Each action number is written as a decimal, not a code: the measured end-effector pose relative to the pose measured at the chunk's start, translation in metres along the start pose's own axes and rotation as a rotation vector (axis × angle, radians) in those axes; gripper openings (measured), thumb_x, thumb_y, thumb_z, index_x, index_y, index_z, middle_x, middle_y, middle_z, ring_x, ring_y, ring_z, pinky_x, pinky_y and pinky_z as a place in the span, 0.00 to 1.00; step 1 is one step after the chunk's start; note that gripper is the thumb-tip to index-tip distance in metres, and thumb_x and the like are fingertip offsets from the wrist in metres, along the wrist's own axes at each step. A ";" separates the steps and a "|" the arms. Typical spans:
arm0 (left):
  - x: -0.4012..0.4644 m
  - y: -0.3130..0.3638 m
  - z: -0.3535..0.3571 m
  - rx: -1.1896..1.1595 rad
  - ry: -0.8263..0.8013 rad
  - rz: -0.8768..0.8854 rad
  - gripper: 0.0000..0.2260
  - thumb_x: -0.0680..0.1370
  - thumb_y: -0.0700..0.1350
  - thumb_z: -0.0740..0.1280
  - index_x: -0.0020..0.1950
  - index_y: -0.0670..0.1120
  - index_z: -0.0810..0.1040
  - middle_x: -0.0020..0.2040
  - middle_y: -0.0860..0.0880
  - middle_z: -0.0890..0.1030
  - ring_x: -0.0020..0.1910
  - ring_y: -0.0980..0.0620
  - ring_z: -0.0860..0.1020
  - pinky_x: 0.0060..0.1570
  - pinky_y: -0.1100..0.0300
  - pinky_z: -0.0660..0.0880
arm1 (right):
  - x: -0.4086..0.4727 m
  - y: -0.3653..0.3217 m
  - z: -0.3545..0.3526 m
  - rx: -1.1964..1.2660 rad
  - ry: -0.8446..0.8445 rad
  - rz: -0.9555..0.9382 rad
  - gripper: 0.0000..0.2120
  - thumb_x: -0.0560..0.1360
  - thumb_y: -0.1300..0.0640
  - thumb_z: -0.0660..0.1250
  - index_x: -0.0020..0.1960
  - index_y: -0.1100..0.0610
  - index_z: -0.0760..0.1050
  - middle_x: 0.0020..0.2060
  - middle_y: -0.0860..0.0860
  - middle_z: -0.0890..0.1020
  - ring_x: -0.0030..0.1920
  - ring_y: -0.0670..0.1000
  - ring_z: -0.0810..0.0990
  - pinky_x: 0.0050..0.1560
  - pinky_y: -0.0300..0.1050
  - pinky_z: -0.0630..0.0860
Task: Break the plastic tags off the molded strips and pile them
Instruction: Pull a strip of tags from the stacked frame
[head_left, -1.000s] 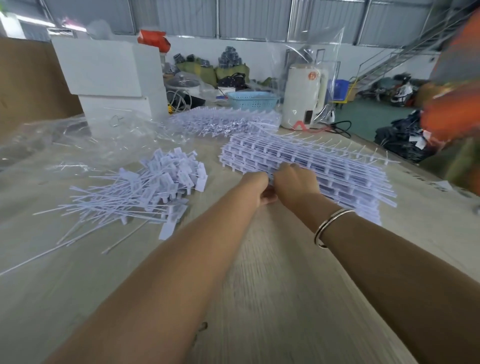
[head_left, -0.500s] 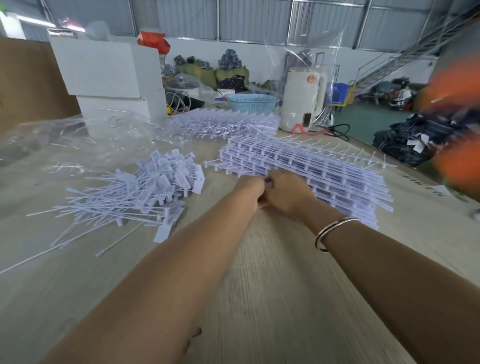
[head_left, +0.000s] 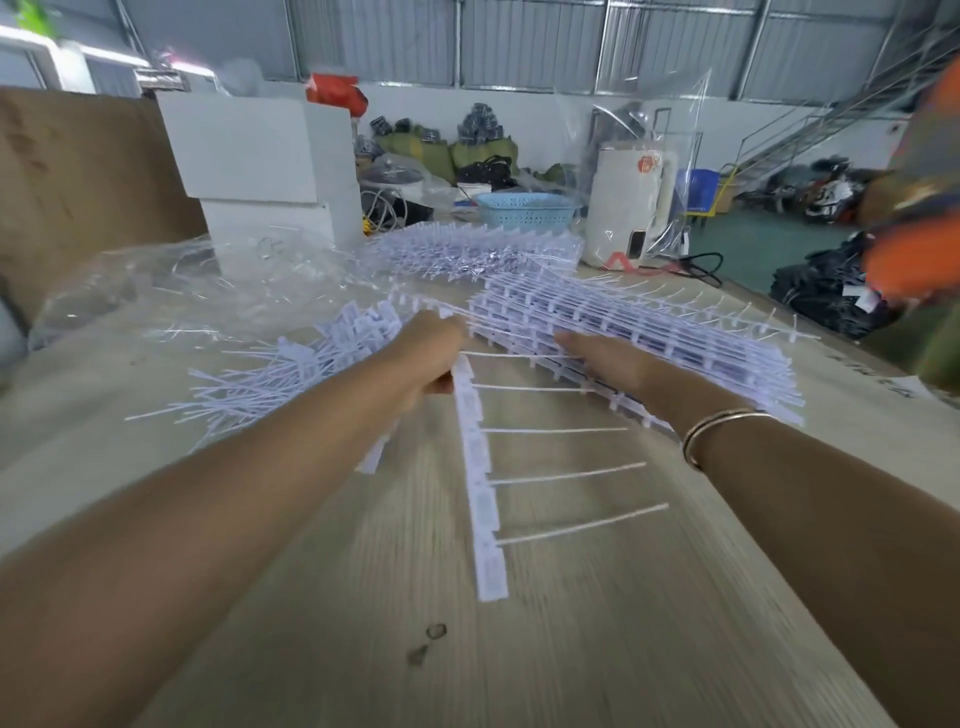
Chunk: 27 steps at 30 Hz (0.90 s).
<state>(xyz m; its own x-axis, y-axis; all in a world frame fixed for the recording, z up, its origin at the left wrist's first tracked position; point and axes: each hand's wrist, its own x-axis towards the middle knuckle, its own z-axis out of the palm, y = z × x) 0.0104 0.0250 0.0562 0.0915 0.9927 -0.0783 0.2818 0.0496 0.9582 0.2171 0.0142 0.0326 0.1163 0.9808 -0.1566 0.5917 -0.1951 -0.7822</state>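
A strip of tags (head_left: 480, 467) is gripped at its upper end by the left hand (head_left: 423, 358) and hangs toward the viewer over the tabletop (head_left: 571, 649), its thin tails sticking out to the right. Half a second ago both hands were bunched together at the near edge of the stack of strips (head_left: 649, 332); now they are apart, and the strip has been pulled free of that stack. The right hand (head_left: 597, 356) is laid on the stack with fingers fairly straight, apparently steadying it. The pile of loose tags (head_left: 291, 374) lies just left of the left hand. A fresh strip is judged ready for breaking, with much of the stack left. A second stack (head_left: 467, 252) and clear plastic bags (head_left: 171, 280) lie further back.
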 end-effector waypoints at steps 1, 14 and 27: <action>-0.003 0.003 -0.010 0.062 -0.010 0.037 0.09 0.81 0.43 0.57 0.56 0.42 0.75 0.42 0.44 0.75 0.29 0.50 0.71 0.22 0.65 0.70 | -0.001 -0.002 0.002 -0.025 0.034 -0.006 0.27 0.77 0.38 0.56 0.68 0.54 0.70 0.66 0.54 0.73 0.65 0.57 0.72 0.62 0.49 0.67; -0.031 -0.011 -0.078 0.687 -0.489 0.350 0.13 0.80 0.54 0.57 0.45 0.54 0.80 0.38 0.52 0.77 0.36 0.56 0.74 0.39 0.66 0.70 | -0.034 -0.050 0.035 -0.201 0.384 -0.739 0.10 0.79 0.57 0.61 0.57 0.55 0.78 0.49 0.45 0.76 0.50 0.43 0.74 0.47 0.32 0.66; -0.045 -0.057 -0.128 0.539 -0.495 0.194 0.17 0.76 0.58 0.62 0.47 0.44 0.79 0.41 0.48 0.84 0.37 0.51 0.82 0.37 0.62 0.77 | -0.050 -0.012 0.050 -0.449 0.175 -0.359 0.25 0.79 0.42 0.53 0.29 0.56 0.68 0.25 0.51 0.70 0.26 0.51 0.70 0.34 0.45 0.70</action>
<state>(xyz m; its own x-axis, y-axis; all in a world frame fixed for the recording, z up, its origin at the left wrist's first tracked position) -0.1320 -0.0087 0.0400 0.5694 0.8067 -0.1583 0.6335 -0.3079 0.7098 0.1649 -0.0327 0.0196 -0.0464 0.9784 0.2014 0.8930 0.1310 -0.4306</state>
